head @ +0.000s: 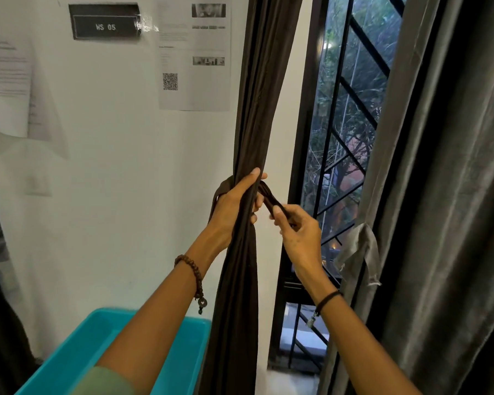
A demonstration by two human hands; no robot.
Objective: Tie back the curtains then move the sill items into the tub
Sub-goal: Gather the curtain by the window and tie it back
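Note:
A dark brown curtain point(257, 109) hangs bunched into a narrow column left of the window. My left hand point(237, 201) grips the bunch at mid height, fingers wrapped round it. A brown tie-back band point(268, 195) loops round the curtain there. My right hand point(294, 229) pinches the free end of that band just right of the curtain. A grey curtain point(439, 195) hangs loose on the right, with a grey tie strip point(360, 252) dangling at its edge. A turquoise tub point(77, 346) stands below at the lower left. The sill and its items are hidden.
A barred black-framed window point(342, 155) fills the gap between the curtains. Paper sheets point(194, 52) and a "WS 05" sign point(106, 22) are stuck on the white wall at left. A dark edge runs along the far left.

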